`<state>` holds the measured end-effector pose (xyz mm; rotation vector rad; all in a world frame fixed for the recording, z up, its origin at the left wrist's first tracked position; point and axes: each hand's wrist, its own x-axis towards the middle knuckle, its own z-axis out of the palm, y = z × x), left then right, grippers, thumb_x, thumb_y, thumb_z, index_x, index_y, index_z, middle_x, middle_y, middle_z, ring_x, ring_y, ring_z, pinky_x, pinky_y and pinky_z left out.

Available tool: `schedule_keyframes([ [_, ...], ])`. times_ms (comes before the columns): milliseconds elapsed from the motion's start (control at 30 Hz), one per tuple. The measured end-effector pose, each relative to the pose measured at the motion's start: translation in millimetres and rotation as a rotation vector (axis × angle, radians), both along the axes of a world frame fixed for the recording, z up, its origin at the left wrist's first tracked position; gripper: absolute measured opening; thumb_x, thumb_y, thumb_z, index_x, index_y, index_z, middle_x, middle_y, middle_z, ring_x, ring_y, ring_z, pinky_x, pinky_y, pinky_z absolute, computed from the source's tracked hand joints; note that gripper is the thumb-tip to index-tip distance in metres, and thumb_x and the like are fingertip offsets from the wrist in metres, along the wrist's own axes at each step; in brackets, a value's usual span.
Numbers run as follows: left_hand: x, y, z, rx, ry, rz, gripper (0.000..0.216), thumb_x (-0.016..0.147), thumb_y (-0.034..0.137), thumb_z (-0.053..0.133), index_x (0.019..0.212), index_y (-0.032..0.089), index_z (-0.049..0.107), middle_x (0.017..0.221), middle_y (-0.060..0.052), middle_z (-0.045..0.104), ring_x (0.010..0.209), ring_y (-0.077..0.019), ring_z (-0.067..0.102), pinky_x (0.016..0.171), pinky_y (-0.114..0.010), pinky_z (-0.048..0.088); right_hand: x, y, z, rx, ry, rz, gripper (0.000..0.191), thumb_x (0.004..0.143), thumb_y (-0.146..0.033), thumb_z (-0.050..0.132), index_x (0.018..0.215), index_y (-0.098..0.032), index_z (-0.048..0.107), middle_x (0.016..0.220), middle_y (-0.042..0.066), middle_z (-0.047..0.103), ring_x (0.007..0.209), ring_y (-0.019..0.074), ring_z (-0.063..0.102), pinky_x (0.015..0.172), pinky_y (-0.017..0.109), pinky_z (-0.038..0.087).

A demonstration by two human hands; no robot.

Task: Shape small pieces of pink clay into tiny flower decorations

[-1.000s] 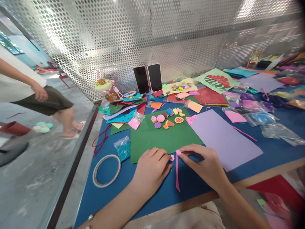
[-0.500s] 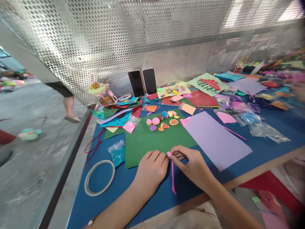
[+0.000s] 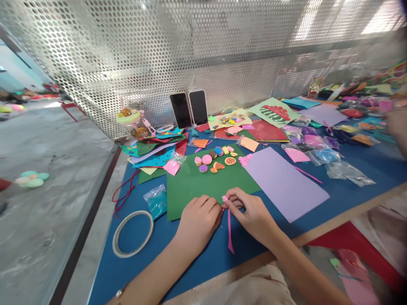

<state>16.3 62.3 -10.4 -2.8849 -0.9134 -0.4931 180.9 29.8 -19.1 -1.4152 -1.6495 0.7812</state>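
At the near edge of a green sheet (image 3: 190,199), my right hand (image 3: 251,212) pinches a small lump of pink clay (image 3: 225,198) between thumb and fingers. My left hand (image 3: 200,218) is closed beside it, fingertips close to the clay; what its curled fingers hold, if anything, is hidden. A thin pink clay tool (image 3: 229,237) with a wider pointed end extends toward me from below the fingers; its upper end is hidden. Farther up the sheet lie several small clay pieces, among them a pink disc (image 3: 206,159), a purple disc (image 3: 203,168) and a pizza shape (image 3: 230,161).
A lilac sheet (image 3: 286,186) lies right, with crumbly pink clay (image 3: 245,159) at its corner. A tape roll (image 3: 116,241) and a teal clay bag (image 3: 157,205) are left. Two phones (image 3: 199,108) lean on the perforated metal panel (image 3: 222,51). Another person's hand (image 3: 397,123) is far right.
The view has shifted slightly. My hands stay together with the pink clay, which has turned a little in my right fingers. The person's leg at the left has gone from view.
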Motion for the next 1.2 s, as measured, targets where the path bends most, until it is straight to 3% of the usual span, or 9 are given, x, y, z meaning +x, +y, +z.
schedule_keyframes([
  [300, -13, 0, 10.8, -0.269, -0.117, 0.02, 0.01, 0.085, 0.02, 0.053, 0.081, 0.017, 0.063, 0.08, -0.003, 0.067, 0.077, -0.016, 0.058, 0.069, -0.028, 0.046, 0, -2, 1.7, 0.007, 0.047, 0.02, 0.004, 0.087, -0.022, 0.048, 0.085, -0.022, 0.051, 0.075, 0.003, 0.071, 0.074, 0.0165, 0.071, 0.068, 0.025, 0.056],
  [600, -12, 0, 1.6, -0.121, -0.099, -0.016, 0.015, 0.087, 0.021, 0.051, 0.079, 0.017, 0.063, 0.076, -0.003, 0.067, 0.075, -0.017, 0.059, 0.065, -0.028, 0.045, 1, -6, 2.8, 0.009, 0.153, -0.015, 0.003, 0.087, -0.024, 0.05, 0.086, -0.023, 0.049, 0.075, 0.003, 0.071, 0.074, 0.017, 0.071, 0.068, 0.024, 0.055],
  [767, -12, -1, -2.2, -0.06, -0.082, -0.006, 0.018, 0.087, 0.021, 0.05, 0.076, 0.016, 0.063, 0.075, -0.003, 0.067, 0.072, -0.0178, 0.06, 0.062, -0.029, 0.044, -2, -5, 0.7, -0.024, 0.131, 0.08, 0.004, 0.088, -0.024, 0.05, 0.085, -0.021, 0.051, 0.077, 0.004, 0.07, 0.074, 0.0165, 0.07, 0.069, 0.023, 0.054],
  [867, -11, -3, 0.3, -0.092, -0.114, -0.009, 0.014, 0.084, 0.019, 0.052, 0.074, 0.017, 0.062, 0.074, -0.003, 0.066, 0.07, -0.0173, 0.059, 0.062, -0.029, 0.044, -3, -4, 0.4, -0.044, 0.103, 0.108, 0.003, 0.088, -0.022, 0.049, 0.086, -0.021, 0.05, 0.077, 0.005, 0.07, 0.073, 0.0165, 0.07, 0.067, 0.024, 0.054],
  [1067, -12, -5, 11.4, -0.25, -0.455, 0.058, 0.008, 0.079, 0.013, 0.057, 0.076, 0.018, 0.063, 0.078, -0.002, 0.066, 0.073, -0.0144, 0.059, 0.067, -0.026, 0.046, -1, -5, 0.7, -0.03, 0.149, 0.104, 0.003, 0.089, -0.022, 0.047, 0.087, -0.021, 0.049, 0.076, 0.003, 0.071, 0.074, 0.016, 0.07, 0.068, 0.024, 0.053],
  [1200, -13, -3, 11.3, -0.258, -0.391, 0.049, 0.009, 0.081, 0.018, 0.057, 0.079, 0.019, 0.066, 0.079, -0.002, 0.067, 0.073, -0.0161, 0.059, 0.068, -0.029, 0.046, 3, -5, -1.8, 0.003, 0.169, -0.003, 0.004, 0.089, -0.025, 0.047, 0.088, -0.022, 0.048, 0.074, 0.003, 0.071, 0.073, 0.0159, 0.07, 0.068, 0.024, 0.053],
])
